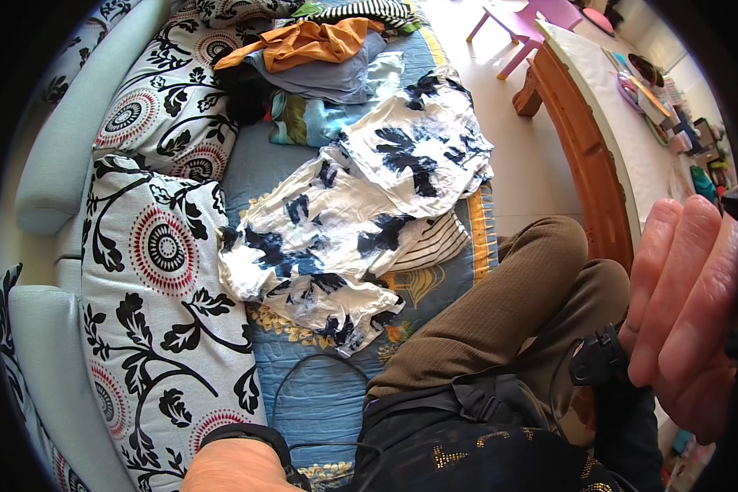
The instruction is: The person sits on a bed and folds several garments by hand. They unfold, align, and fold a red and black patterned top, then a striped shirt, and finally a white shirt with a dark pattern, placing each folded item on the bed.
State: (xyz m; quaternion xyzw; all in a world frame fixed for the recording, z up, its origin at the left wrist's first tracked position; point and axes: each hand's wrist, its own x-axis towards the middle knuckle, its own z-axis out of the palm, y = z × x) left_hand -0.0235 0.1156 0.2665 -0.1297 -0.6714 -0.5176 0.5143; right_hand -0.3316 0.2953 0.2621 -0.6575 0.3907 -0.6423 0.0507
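Note:
My right hand (672, 312) is raised close to the camera at the right rim. Several of its fingers stretch upward side by side, with no object visible in them; the rim cuts off the rest. Only skin beside a black wrist strap (262, 433) shows of my left arm (236, 467) at the lower edge; the left hand's fingers are hidden. Ahead of my bent legs (492, 312), a crumpled white garment with dark blue blotches (320, 221) lies spread on the blue quilted cover (303, 402). A striped cloth (435, 243) peeks out beneath it. Neither hand touches these.
Beyond the white garment is a pile of clothes with an orange piece (320, 43) on top. Patterned cushions (168, 287) and a grey armrest (53, 172) line the left. A wooden table (578, 148) and a pink stool (512, 29) stand right. A thin cable (291, 373) curves over the cover.

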